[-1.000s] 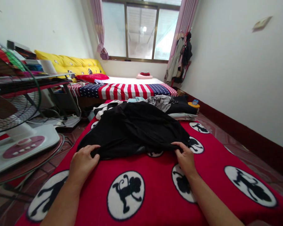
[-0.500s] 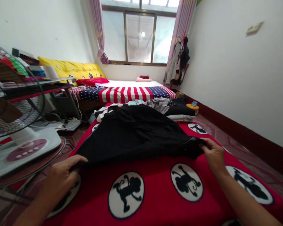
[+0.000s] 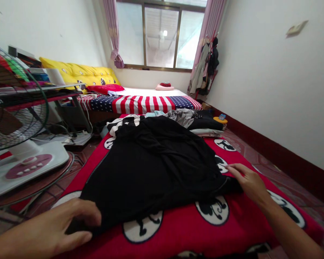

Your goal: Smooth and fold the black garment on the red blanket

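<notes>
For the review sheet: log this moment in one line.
left hand: grips black garment corner | right hand: grips opposite corner | on red blanket

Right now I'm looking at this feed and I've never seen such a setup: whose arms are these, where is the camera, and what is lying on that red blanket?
No machine is here: the arms belong to a person whose head carries the camera, looking forward and down, so the picture is that person's own view. The left hand grips the near left corner of a large black cloth garment. The right hand pinches its near right corner. The garment lies spread on a red fleece blanket with black monkey figures in white circles. Behind it lies a heap of other clothes, grey, black and striped. To the left a white standing fan sits on the floor. Further back is a bed with a stars-and-stripes cover under the window.
</notes>
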`<state>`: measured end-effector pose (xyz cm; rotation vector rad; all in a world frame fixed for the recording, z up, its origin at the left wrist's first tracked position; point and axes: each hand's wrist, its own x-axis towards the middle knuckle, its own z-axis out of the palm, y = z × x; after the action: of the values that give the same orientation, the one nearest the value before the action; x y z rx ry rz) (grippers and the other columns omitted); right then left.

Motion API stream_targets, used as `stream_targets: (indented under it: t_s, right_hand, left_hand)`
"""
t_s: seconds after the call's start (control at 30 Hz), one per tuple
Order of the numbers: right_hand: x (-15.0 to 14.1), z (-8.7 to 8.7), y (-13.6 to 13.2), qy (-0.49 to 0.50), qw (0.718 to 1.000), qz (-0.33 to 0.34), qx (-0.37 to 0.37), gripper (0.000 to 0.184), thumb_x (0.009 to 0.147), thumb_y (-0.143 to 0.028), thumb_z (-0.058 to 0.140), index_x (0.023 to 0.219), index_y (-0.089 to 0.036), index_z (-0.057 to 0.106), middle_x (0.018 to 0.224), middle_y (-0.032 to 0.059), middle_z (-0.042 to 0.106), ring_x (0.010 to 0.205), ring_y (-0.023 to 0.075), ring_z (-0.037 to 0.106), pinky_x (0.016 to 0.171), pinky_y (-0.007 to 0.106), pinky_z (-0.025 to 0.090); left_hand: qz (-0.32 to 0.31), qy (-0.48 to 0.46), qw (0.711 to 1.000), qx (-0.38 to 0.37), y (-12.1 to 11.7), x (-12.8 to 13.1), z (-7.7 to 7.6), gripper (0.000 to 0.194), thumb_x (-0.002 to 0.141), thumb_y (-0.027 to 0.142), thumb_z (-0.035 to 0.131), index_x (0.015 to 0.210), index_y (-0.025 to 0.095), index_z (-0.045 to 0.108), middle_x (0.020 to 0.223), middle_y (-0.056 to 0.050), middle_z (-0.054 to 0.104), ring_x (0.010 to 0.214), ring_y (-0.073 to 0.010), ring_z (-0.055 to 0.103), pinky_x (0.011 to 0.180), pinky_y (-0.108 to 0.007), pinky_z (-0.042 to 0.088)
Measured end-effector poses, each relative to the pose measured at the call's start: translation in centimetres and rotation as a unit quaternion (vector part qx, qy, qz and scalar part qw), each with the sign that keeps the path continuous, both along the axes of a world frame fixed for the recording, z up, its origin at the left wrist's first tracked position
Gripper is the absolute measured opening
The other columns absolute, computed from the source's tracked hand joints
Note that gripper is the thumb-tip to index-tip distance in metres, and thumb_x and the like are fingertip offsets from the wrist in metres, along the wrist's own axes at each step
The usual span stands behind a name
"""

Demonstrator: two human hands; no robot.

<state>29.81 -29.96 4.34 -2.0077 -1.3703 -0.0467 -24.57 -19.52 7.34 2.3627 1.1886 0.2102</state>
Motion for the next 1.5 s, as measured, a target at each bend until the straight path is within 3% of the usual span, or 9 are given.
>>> stream_targets:
  t_s: [0.17,0.33,0.53,0.67,0.9,1.0,1.13,1.3,1.5]
  right_hand:
    - [-6.4,0.4,4.6,-0.027,0.987,0.152,-0.036,0.035,0.080,-0.036,0.061,0.112,-0.020,0.063,0.117,0.0088,0.066,0.110,0.0245,0.060,0.097,0.038,0.045]
    - [-9.7,-0.9,7.9,-0.058,0.984,0.117,-0.120,0.066,0.073,-0.022,0.071,0.135,-0.012,0.048,0.132,0.0179,0.055,0.122,0.0307,0.052,0.100,0.043,0.042]
    - [-14.3,0.7,5.1,-0.117,0.945,0.303,-0.031,0.031,0.082,-0.012,0.060,0.109,-0.024,0.065,0.100,0.0034,0.066,0.093,0.0188,0.061,0.083,0.031,0.044]
    - [-16.3,0.5,1.8,-0.140,0.899,0.410,-0.062,0.025,0.084,-0.022,0.064,0.109,-0.025,0.064,0.092,0.0013,0.066,0.085,0.0170,0.060,0.076,0.030,0.042]
    - [-8.8,1.2,0.3,-0.105,0.970,0.211,-0.060,0.042,0.088,-0.050,0.058,0.117,-0.021,0.063,0.115,0.0089,0.067,0.110,0.0249,0.057,0.102,0.043,0.032]
    - [-5.5,1.8,-0.4,-0.102,0.970,0.154,-0.159,0.045,0.095,-0.052,0.041,0.084,-0.021,0.072,0.083,0.0058,0.072,0.083,0.0214,0.065,0.084,0.035,0.042]
    - [-2.8,1.8,-0.5,0.001,0.973,0.096,-0.211,0.048,0.092,-0.051,0.044,0.062,-0.020,0.066,0.052,0.0005,0.061,0.051,0.0151,0.059,0.053,0.025,0.038]
    - [0.6,0.3,3.7,0.171,0.979,0.008,-0.111,0.013,0.080,-0.030,0.062,0.080,-0.017,0.066,0.075,0.0022,0.069,0.058,0.0127,0.064,0.055,0.022,0.046]
    - [3.9,-1.8,9.8,0.147,0.978,-0.098,-0.112,0.030,0.090,-0.039,0.049,0.098,-0.014,0.063,0.084,0.0075,0.070,0.055,0.0112,0.063,0.048,0.020,0.045]
  left_hand:
    - [-0.084,-0.060,0.991,-0.081,1.6,8.3,2.2,0.028,0.083,0.037,0.058,0.106,0.026,0.070,0.104,-0.002,0.071,0.097,-0.0198,0.065,0.089,-0.028,0.051]
    - [-0.141,-0.132,0.981,0.028,2.2,14.9,-0.5,0.035,0.086,0.021,0.052,0.120,0.025,0.062,0.125,-0.006,0.061,0.114,-0.0206,0.058,0.101,-0.035,0.046]
    - [-0.159,-0.130,0.959,0.193,1.4,18.5,-1.9,0.087,0.077,0.016,0.062,0.151,0.032,0.018,0.160,-0.005,0.015,0.145,-0.0274,0.022,0.116,-0.049,0.027]
    - [-0.252,-0.052,0.938,0.233,2.0,19.6,-2.0,0.094,0.071,0.022,0.068,0.151,0.033,0.020,0.154,-0.005,0.033,0.146,-0.0328,0.015,0.116,-0.062,0.008]
    - [-0.262,0.008,0.951,0.161,1.8,19.6,-2.0,0.042,0.075,0.044,0.069,0.113,0.024,0.066,0.098,-0.006,0.069,0.099,-0.0247,0.064,0.115,-0.054,0.020]
    - [-0.249,0.027,0.963,0.099,1.0,20.1,-0.9,0.048,0.084,0.062,0.052,0.100,0.021,0.072,0.086,-0.009,0.071,0.086,-0.0257,0.067,0.090,-0.041,0.047]
    - [-0.214,0.019,0.975,0.063,1.5,22.5,0.3,0.053,0.095,0.052,0.034,0.080,0.020,0.074,0.075,-0.007,0.070,0.075,-0.0221,0.067,0.071,-0.031,0.048]
    - [-0.182,-0.111,0.971,0.103,3.9,26.9,-1.9,0.037,0.083,0.026,0.061,0.120,0.023,0.064,0.124,-0.008,0.061,0.113,-0.0232,0.058,0.096,-0.035,0.047]
    - [-0.206,-0.074,0.967,0.131,4.2,28.0,-6.4,0.052,0.080,0.031,0.066,0.130,0.029,0.056,0.152,-0.010,0.037,0.139,-0.0324,0.034,0.113,-0.055,0.028]
